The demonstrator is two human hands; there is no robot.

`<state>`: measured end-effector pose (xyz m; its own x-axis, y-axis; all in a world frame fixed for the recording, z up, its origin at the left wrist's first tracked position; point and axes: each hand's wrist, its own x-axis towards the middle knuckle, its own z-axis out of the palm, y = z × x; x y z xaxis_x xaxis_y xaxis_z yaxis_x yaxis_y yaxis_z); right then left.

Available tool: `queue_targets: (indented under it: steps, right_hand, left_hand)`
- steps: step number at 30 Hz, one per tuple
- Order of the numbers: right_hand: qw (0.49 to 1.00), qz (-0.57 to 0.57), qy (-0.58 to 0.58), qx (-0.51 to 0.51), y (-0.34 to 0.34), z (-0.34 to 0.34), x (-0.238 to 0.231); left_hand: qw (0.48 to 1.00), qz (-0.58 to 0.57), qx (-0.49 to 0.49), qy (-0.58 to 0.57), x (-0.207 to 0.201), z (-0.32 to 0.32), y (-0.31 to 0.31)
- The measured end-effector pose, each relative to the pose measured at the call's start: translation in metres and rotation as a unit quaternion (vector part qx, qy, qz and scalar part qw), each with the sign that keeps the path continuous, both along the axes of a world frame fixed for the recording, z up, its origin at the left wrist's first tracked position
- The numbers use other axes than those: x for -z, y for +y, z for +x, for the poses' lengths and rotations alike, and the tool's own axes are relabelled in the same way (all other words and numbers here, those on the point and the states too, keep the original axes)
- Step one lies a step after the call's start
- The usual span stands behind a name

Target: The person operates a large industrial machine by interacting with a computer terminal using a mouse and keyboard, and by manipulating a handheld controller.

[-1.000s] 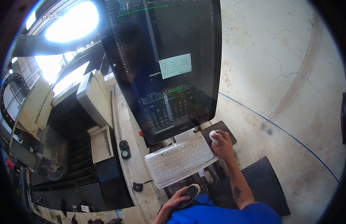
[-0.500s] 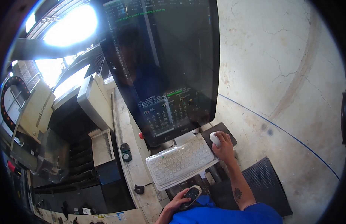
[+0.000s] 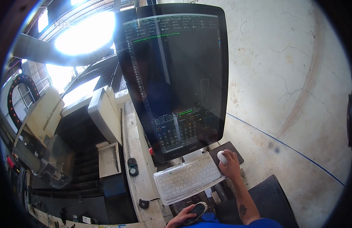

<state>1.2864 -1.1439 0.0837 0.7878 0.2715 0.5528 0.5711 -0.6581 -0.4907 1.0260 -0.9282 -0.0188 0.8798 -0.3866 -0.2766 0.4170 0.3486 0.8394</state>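
White, smooth, rounded computer mouse [image 3: 222, 156]: sat on dark, flat, rectangular mouse pad [image 3: 228, 145], right of white round-keyed keyboard [image 3: 187, 176]; right hand's fingers [image 3: 232, 155] lay over its right side, left side exposed.

Dark, oblong handheld keypad unit with pale, worn-looking edge [image 3: 199, 208]: held in left hand's fingers [image 3: 188, 210], keyed face up, long axis slanting toward upper right, below keyboard, apart from mouse. Key markings too small to tell.
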Motion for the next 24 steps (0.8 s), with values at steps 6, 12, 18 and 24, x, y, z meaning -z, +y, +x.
queue_targets:
  steps: [6,12,18,24]
  right_hand:
    - [1.000,0.005,-0.002,0.003,-0.002,0.000,0.004]
    - [1.000,0.007,0.005,0.009,0.000,0.001,0.002]
    - [1.000,0.006,-0.009,0.007,0.000,0.004,0.002]
    - [1.000,0.003,-0.015,0.010,-0.001,-0.001,0.003]
  left_hand:
    - [0.999,0.034,0.008,-0.029,0.009,0.000,0.000]
    - [1.000,0.004,0.002,-0.018,0.005,0.002,0.000]
    - [1.000,0.003,-0.006,-0.002,-0.003,0.002,-0.001]
    - [1.000,0.008,-0.003,-0.026,0.007,0.000,0.000]
